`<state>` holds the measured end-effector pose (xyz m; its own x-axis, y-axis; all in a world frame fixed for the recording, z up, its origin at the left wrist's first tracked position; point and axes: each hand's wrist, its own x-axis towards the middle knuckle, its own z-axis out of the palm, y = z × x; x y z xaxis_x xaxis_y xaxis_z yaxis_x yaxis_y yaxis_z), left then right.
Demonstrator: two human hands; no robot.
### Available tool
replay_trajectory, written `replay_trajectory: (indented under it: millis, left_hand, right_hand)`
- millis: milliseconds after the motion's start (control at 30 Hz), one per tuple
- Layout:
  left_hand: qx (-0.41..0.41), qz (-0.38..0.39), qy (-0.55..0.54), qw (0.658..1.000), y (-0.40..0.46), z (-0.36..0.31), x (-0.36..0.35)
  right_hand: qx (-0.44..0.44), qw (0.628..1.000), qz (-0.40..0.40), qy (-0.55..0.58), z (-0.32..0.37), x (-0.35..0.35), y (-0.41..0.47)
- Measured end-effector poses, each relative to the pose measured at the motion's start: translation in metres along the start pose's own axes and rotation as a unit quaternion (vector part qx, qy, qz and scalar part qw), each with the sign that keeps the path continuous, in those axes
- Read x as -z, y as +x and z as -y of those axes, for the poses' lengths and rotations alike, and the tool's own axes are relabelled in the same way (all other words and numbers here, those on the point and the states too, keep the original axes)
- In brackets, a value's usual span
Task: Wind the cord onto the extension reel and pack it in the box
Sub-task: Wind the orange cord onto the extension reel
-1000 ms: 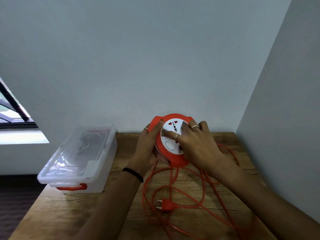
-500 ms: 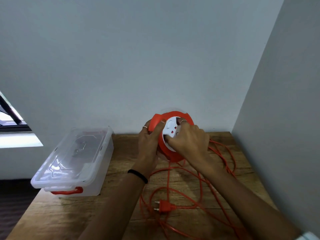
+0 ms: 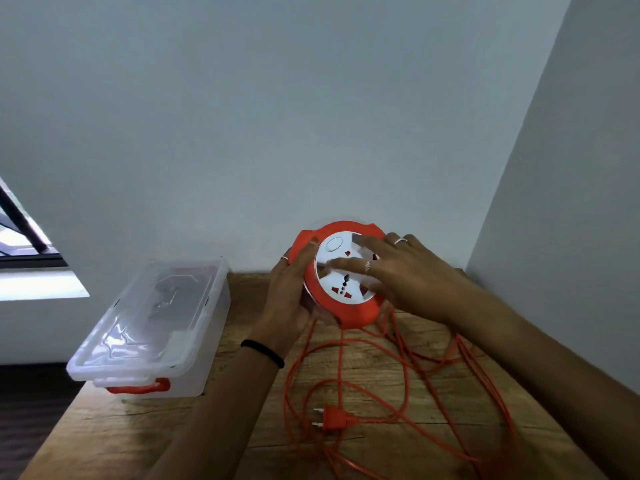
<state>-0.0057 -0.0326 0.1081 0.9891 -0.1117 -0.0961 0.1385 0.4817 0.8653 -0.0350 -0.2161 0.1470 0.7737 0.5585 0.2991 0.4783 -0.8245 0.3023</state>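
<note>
Wooden table [image 3: 398,344] in a corner, carrying a box and a loose cord.

The table top is rough brown wood with knots and cracks, set against two pale walls. On its left end, partly over the edge, sits a clear plastic box [image 3: 156,327] with its lid on and a red clip at the near end. Right of it, well apart, an orange cord [image 3: 408,362] sprawls in loose, crossing loops, its two-pin plug [image 3: 334,418] lying flat near the front, pins pointing left.
</note>
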Motion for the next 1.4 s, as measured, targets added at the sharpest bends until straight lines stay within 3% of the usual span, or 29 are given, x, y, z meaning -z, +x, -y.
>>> replay_trajectory:
  millis: [300, 400, 500, 633, 733, 800, 900, 1033, 1100, 1200, 1400]
  left_hand:
    - [0.008, 0.016, 0.036, 0.999, -0.001, 0.000, -0.006]
    - [0.003, 0.000, 0.031, 1.000, 0.000, 0.000, -0.009]
    - [-0.015, -0.021, 0.033, 0.999, 0.002, 0.001, -0.012]
    - [-0.051, -0.040, 0.043, 0.997, 0.000, 0.006, -0.017]
    - [-0.084, -0.042, 0.061, 0.994, -0.004, 0.012, -0.020]
    - [-0.094, -0.045, 0.070, 0.992, -0.005, 0.013, -0.020]
    - [-0.066, -0.054, 0.018, 0.996, -0.006, 0.011, -0.015]
    - [-0.047, -0.062, -0.027, 0.997, -0.001, 0.007, -0.006]
    - [-0.040, -0.057, -0.035, 0.997, 0.000, 0.007, -0.006]
    - [-0.035, -0.042, -0.014, 0.998, 0.000, 0.006, -0.008]
    - [-0.019, -0.019, -0.004, 1.000, 0.000, 0.004, -0.012]
  right_hand:
    - [0.040, 0.990, -0.073, -0.111, 0.008, -0.004, 0.007]
    - [-0.032, 0.993, -0.075, -0.087, 0.016, -0.007, 0.008]
    - [-0.182, 0.981, -0.050, 0.040, 0.039, 0.000, 0.013]
    - [-0.377, 0.907, -0.039, 0.184, 0.050, 0.005, 0.026]
    - [-0.490, 0.789, -0.025, 0.371, 0.043, -0.004, 0.033]
    - [-0.496, 0.745, -0.009, 0.446, 0.040, -0.009, 0.035]
    - [-0.431, 0.781, 0.004, 0.452, 0.034, -0.004, 0.028]
    - [-0.292, 0.926, -0.054, 0.233, 0.019, 0.016, 0.008]
    - [-0.159, 0.978, -0.049, 0.124, 0.012, 0.019, 0.002]
    - [-0.036, 0.999, 0.015, 0.023, 0.007, 0.014, 0.002]
    - [-0.015, 0.998, -0.026, -0.048, 0.006, -0.005, 0.014]
